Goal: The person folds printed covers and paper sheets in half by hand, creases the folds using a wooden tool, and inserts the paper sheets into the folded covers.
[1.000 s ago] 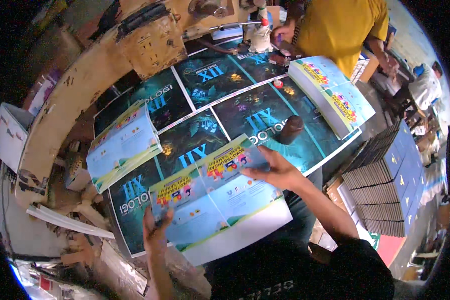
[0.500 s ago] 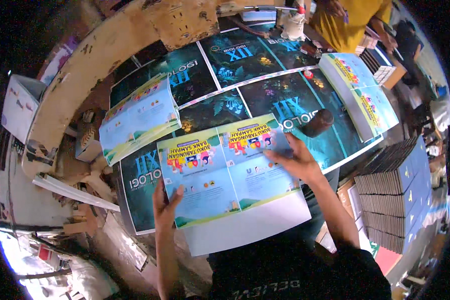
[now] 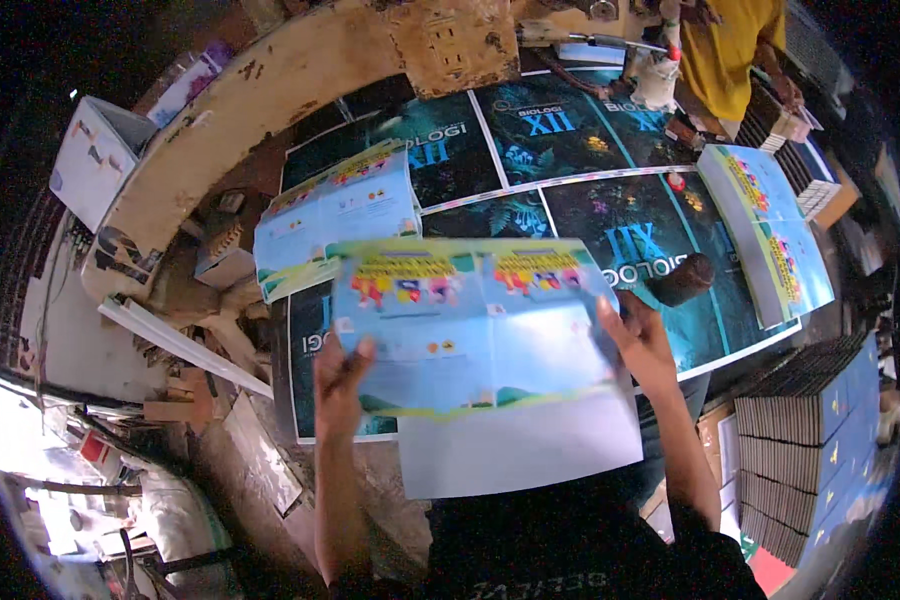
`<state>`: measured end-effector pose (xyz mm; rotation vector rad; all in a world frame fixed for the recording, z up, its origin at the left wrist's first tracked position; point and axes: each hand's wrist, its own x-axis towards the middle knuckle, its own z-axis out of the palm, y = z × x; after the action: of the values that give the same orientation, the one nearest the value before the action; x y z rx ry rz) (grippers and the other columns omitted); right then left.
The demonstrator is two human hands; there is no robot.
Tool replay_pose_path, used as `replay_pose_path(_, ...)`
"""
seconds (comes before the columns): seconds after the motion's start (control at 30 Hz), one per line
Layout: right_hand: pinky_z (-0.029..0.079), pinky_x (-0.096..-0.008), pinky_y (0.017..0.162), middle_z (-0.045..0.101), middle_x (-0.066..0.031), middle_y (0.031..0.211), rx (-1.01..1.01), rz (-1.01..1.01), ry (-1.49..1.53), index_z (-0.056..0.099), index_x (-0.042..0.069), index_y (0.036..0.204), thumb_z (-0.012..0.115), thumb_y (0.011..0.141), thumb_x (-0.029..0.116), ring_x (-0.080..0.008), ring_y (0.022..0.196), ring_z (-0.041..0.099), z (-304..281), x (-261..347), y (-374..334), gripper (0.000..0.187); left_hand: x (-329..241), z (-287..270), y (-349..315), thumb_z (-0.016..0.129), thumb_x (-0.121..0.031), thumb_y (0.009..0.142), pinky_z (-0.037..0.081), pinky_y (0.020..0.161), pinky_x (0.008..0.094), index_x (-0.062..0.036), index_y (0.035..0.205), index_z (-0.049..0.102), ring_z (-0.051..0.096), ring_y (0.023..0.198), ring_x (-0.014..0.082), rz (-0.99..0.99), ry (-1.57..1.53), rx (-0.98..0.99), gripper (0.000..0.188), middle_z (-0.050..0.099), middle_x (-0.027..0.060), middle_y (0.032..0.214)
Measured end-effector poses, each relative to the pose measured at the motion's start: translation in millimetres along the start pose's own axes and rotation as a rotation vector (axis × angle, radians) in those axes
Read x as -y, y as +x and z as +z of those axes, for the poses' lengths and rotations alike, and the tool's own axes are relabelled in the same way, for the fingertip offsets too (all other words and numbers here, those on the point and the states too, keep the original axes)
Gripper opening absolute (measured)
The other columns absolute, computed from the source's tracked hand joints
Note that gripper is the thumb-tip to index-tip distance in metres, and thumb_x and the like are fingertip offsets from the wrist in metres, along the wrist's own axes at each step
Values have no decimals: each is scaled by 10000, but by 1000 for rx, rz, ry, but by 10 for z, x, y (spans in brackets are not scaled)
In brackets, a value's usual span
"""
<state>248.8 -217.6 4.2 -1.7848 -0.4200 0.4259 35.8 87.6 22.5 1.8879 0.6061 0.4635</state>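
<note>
A printed cover sheet [image 3: 420, 345], pale blue with yellow and green bands, is held up in front of me and slightly smeared by motion. My left hand [image 3: 340, 375] grips its left edge, thumb on top and fingers underneath. At its right edge my right hand [image 3: 642, 345] pinches the sheet, its fingers partly hidden. A blank white sheet [image 3: 525, 455] shows below the printed one, close to my body. Beneath lie large dark teal printed sheets [image 3: 450, 160] spread over the table.
Similar blue printed sheets are stacked at left [image 3: 340, 215] and right [image 3: 770, 230]. A dark brown rounded object [image 3: 683, 280] sits beside my right hand. Bundled books [image 3: 805, 450] stand at lower right. A person in a yellow top [image 3: 725, 55] is across the table.
The printed sheet has risen and tilted, its lower edge pulling up off the white sheet. My right hand has gone from lying over the sheet to its right edge. The whole view has shifted.
</note>
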Motion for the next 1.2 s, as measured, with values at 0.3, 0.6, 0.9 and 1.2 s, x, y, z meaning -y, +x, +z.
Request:
replay_pose_path(0.3,574,-327,681,693,-110,815,-110,-36,338,630,-6,1036,524,1036,389,-184,734,696,126,-251,-152,408,573,-1364,1593,732,-289,889,387,1023,368,-4,1373,528,523,1180,207,217,-553,-269,598,584,80,1308)
replay_pose_path(0.6,526,-301,579,679,-88,736,-62,-272,82,650,-15,853,584,991,183,-151,628,671,129,-276,-136,251,948,-2185,2439,739,-318,866,388,1056,440,18,1356,524,523,1233,325,95,504,-468,631,571,189,1332)
replay_pose_path(0.9,585,-292,656,705,-103,768,-48,-234,42,627,-40,953,570,950,66,-142,719,713,103,-373,-144,120,-175,275,940,660,-98,890,449,1013,475,2,1200,621,590,1132,407,619,592,-12,328,630,213,1218)
replay_pose_path(1.2,561,-324,641,715,-100,797,-51,-402,7,682,23,902,653,860,102,-194,678,704,-130,-22,-303,94,-165,1079,-150,452,-550,958,107,1181,614,-4,1544,266,205,1476,447,679,955,617,823,212,287,1590)
